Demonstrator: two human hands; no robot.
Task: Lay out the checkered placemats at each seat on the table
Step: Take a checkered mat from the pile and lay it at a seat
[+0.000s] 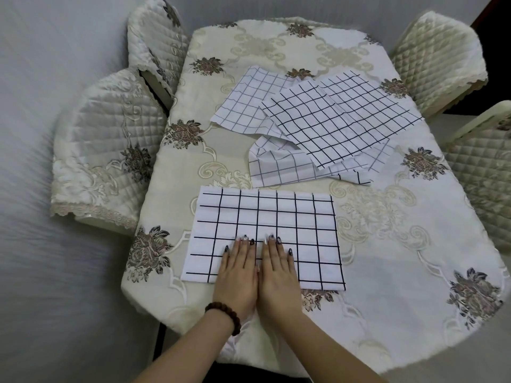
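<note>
A white placemat with a black grid [265, 217] lies flat and square at the near seat of the table [387, 313]. My left hand [237, 277] and my right hand [279, 275] rest side by side, palms down, on its near middle, fingers together and holding nothing. A loose pile of several more checkered placemats [326, 125] lies overlapped and partly crumpled at the table's centre, beyond my hands.
The table wears a cream tablecloth with brown flower motifs. Two quilted cream chairs [110, 150] stand tucked in along the left side, two more [439, 59] along the right. A wooden bead bracelet [224, 313] sits on my left wrist.
</note>
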